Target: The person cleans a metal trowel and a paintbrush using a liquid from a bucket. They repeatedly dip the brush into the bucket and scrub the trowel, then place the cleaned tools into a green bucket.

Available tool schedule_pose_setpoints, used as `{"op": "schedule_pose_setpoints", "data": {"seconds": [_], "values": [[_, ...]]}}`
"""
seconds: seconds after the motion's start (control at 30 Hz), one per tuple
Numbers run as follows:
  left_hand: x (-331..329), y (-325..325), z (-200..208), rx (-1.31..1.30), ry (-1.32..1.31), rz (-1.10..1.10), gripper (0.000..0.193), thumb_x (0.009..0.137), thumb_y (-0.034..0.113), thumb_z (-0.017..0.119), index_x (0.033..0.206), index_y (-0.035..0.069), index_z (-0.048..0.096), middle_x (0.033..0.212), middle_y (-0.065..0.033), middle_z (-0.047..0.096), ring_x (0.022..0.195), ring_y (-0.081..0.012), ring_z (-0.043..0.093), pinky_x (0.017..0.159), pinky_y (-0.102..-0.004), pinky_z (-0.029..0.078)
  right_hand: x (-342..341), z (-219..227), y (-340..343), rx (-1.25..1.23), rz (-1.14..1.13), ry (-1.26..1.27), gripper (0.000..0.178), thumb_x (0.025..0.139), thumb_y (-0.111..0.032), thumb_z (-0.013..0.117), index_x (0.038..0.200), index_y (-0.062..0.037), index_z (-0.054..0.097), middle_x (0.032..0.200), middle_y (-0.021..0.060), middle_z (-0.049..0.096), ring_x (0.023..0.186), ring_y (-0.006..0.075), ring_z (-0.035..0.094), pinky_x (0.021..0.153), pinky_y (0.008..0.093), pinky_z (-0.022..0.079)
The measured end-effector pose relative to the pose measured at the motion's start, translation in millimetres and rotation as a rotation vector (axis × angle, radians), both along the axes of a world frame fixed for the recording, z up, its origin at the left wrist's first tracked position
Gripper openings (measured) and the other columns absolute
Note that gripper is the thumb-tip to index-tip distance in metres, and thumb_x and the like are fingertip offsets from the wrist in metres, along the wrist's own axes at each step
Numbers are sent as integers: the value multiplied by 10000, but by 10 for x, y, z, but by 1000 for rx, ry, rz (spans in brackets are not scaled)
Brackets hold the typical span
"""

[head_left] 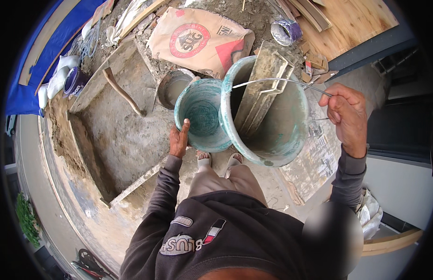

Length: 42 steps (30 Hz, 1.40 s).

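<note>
My left hand (179,139) grips the near-left rim of a small blue-green bucket (203,119), which has only a stained bottom showing inside. My right hand (345,114) is closed on the wire handle (306,84) of a bigger blue-green bucket (286,140), holding that handle out to the right. The two buckets touch side by side. Leaning in the bigger bucket is a long, cement-coated flat tool (256,93) with a bent metal grip; its lower end goes down inside.
A low wooden-sided mixing trough (118,116) with grey mortar lies left, a hoe's wooden handle (123,93) rising from it. Beyond the buckets are a pail of grey liquid (173,88), a paper cement sack (198,42) and a purple pail (286,32). Boards (352,21) stand far right.
</note>
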<state>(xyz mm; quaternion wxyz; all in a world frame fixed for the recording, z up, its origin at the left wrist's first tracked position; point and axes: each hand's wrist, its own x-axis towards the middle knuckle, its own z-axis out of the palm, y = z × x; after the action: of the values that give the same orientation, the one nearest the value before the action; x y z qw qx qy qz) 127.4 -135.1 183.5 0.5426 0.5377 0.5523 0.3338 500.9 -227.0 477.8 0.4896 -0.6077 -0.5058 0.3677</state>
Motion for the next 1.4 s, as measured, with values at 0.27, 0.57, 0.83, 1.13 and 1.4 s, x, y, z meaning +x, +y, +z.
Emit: {"op": "schedule_pose_setpoints", "data": {"seconds": [0.27,0.57,0.83,1.13,1.4], "values": [[-118,-159,58,-3,-150,96,567,1001,518,530,1092,-37,603,778,-69,624,556,-120,606,403,-273,497,-760,-638,422,-106,86,211,223,922,-185,605,866,15,689,640,-45,537,514,4,366,461,187,283],[-422,-284,84,41,-112,113,547,1009,503,528,1072,-32,619,769,-57,623,560,-115,583,442,-273,483,-1121,-903,476,-126,221,150,276,948,-242,612,886,15,688,676,-29,564,526,14,400,477,198,316],[-528,-325,-294,168,-95,11,450,1027,367,473,1157,-44,601,967,-119,612,795,-165,577,680,-353,488,-1343,-1043,465,-168,287,157,309,963,-274,595,897,8,702,647,-38,515,559,22,427,499,210,332],[-640,-367,-145,282,-106,24,435,977,349,508,1094,-56,614,847,-51,649,710,-116,572,614,-286,485,-1315,-1121,568,136,82,-207,288,927,-78,541,1150,19,695,987,78,648,865,144,612,767,282,505],[-793,-358,-281,243,-219,-62,453,954,365,493,1128,-38,606,796,-37,623,629,-86,549,523,-262,462,-670,-2853,188,-484,72,598,734,973,-538,507,1506,-45,396,1438,106,521,1233,227,558,1011,394,453]]}}
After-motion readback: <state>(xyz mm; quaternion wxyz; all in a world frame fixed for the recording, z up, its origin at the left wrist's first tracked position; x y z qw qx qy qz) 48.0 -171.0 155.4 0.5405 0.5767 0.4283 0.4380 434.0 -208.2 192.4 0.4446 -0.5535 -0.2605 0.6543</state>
